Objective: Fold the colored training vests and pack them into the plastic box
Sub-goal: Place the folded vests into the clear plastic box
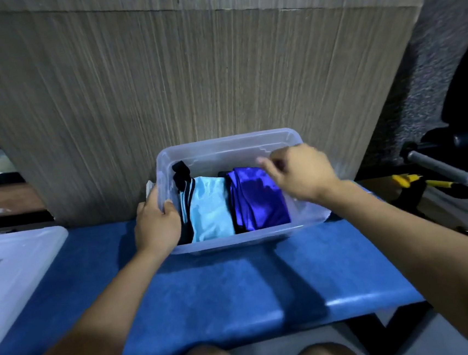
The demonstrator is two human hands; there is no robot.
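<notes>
A clear plastic box (224,145) stands on the blue bench, against a wooden panel. Inside lie two folded vests side by side: a light blue vest (210,208) with black trim on the left and a dark blue vest (258,200) on the right. My left hand (157,222) grips the box's left rim, thumb inside the wall. My right hand (298,174) hovers over the right part of the box just above the dark blue vest, its fingers loosely curled and blurred, with nothing seen in them.
The box's white lid (16,272) lies at the bench's left end. The blue bench (223,290) stretches in front of the box. The wooden panel (189,81) rises right behind. Dark metal equipment and yellow-handled tools (424,181) sit to the right.
</notes>
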